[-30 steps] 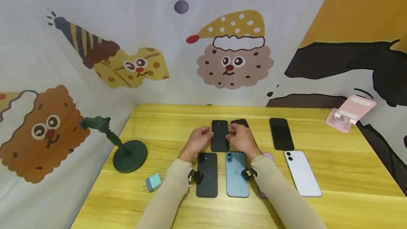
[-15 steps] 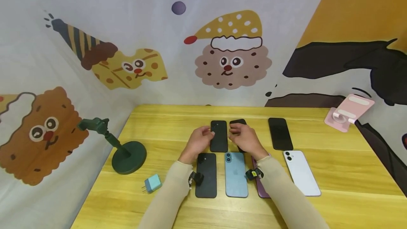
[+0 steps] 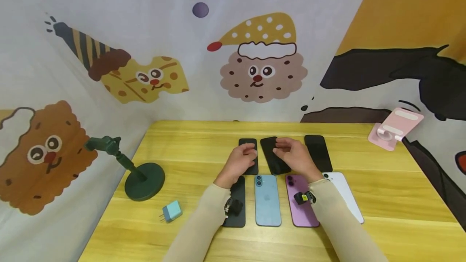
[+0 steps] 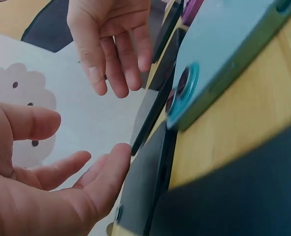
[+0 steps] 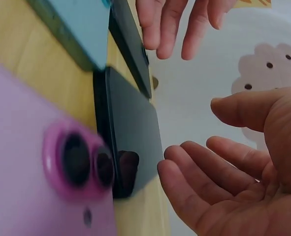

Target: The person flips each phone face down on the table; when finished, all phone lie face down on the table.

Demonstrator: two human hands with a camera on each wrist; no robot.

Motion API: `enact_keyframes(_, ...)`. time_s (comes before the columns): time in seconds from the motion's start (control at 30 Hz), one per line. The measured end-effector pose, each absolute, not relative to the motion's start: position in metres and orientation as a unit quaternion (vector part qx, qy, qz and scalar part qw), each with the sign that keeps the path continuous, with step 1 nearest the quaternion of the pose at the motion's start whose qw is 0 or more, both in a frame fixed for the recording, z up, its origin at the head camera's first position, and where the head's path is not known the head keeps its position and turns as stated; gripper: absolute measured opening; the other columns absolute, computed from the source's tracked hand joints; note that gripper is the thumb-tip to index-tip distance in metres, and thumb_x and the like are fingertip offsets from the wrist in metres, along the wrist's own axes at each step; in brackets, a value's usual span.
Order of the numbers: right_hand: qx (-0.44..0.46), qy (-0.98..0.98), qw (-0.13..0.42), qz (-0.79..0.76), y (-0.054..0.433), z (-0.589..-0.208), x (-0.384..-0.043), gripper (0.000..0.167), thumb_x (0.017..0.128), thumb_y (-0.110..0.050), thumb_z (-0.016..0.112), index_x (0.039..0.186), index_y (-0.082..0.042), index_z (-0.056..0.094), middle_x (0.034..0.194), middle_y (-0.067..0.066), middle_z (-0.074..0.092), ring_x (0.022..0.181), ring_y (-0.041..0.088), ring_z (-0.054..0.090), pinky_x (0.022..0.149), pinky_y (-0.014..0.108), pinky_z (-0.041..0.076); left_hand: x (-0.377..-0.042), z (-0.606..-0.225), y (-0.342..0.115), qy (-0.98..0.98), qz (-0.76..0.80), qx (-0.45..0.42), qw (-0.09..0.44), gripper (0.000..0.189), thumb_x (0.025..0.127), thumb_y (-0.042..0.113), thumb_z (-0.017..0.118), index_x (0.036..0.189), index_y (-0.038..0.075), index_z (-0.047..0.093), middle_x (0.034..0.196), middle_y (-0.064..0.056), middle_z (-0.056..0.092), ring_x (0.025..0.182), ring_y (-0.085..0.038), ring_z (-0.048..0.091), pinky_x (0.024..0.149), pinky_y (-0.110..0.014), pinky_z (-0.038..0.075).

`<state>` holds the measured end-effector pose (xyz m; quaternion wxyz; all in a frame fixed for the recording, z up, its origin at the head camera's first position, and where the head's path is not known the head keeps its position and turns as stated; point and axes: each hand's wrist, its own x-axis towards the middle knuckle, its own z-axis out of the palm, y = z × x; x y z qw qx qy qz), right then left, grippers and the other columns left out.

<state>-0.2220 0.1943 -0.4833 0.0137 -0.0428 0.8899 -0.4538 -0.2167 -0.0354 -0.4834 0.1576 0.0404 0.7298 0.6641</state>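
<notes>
My left hand (image 3: 236,163) hovers over a dark phone (image 3: 253,170) lying camera side up in the back row, its fingers loosely bent and holding nothing. Beside it, a black phone (image 3: 274,157) lies slanted with its glossy side up. My right hand (image 3: 296,157) is over that phone's right edge, palm turned inward and fingers apart with nothing between them. In the left wrist view both hands face each other, and a fingertip (image 4: 121,150) of the left overlaps a phone's edge. The right wrist view shows the black phone (image 5: 130,118) close to the right fingertips.
The front row holds a dark phone (image 3: 238,217), a light blue phone (image 3: 267,201), a purple phone (image 3: 300,213) and a white phone (image 3: 347,197). Another black phone (image 3: 317,151) lies back right. A green stand (image 3: 144,181), charger plug (image 3: 172,210) and pink stand (image 3: 387,134) flank them.
Both hands have shifted right. The right hand has left the back dark phone's side and moved past the black phone, which is now more uncovered; the left hand has come over the dark phone.
</notes>
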Motion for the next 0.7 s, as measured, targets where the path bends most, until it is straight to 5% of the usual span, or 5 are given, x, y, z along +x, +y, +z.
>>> enact_keyframes(0.2,-0.008,0.892,0.037,-0.45,0.205,-0.487,-0.224,0.054,0.102,-0.033,0.072,0.148,-0.008,0.06,0.141,0.017,0.068,0.125,0.035,0.068,0.104,0.054,0.056,-0.219,-0.488,-0.021,0.711,0.679,0.043,0.178,0.056,0.107,0.019,0.061,0.157,-0.001,0.045,0.145,-0.021,0.06,0.122,-0.031,0.067,0.101,-0.044,0.059)
enact_keyframes(0.3,0.0,0.892,0.056,-0.448,0.207,-0.489,-0.224,0.057,0.102,-0.036,0.07,0.149,-0.007,0.058,0.144,0.018,0.065,0.129,0.036,0.065,0.107,0.055,0.054,-0.22,-0.488,-0.016,0.701,0.686,0.046,0.19,0.059,0.107,0.019,0.06,0.16,0.0,0.041,0.132,-0.018,0.066,0.09,-0.022,0.065,0.086,-0.037,0.058)
enact_keyframes(0.4,0.002,0.895,0.06,-0.442,0.209,-0.492,-0.223,0.058,0.103,-0.036,0.069,0.15,-0.006,0.057,0.146,0.019,0.064,0.131,0.038,0.064,0.109,0.056,0.052,-0.22,-0.489,-0.01,0.69,0.692,0.046,0.205,0.062,0.108,0.019,0.06,0.162,0.001,0.037,0.106,-0.01,0.064,0.067,-0.015,0.047,0.073,-0.033,0.046)
enact_keyframes(0.5,0.006,0.897,0.058,-0.439,0.211,-0.494,-0.223,0.057,0.103,-0.036,0.069,0.15,-0.005,0.057,0.148,0.019,0.062,0.133,0.039,0.062,0.109,0.057,0.052,-0.22,-0.491,-0.003,0.687,0.694,0.037,0.212,0.065,0.107,0.02,0.062,0.163,0.0,0.035,0.103,-0.005,0.061,0.073,-0.015,0.054,0.074,-0.032,0.048)
enact_keyframes(0.7,-0.002,0.893,0.056,-0.447,0.214,-0.495,-0.223,0.058,0.103,-0.036,0.069,0.149,-0.003,0.057,0.148,0.021,0.061,0.135,0.041,0.06,0.11,0.058,0.051,-0.22,-0.49,0.002,0.695,0.69,0.014,0.202,0.069,0.106,0.023,0.064,0.163,0.0,0.034,0.142,-0.018,0.061,0.123,-0.031,0.066,0.099,-0.041,0.058)
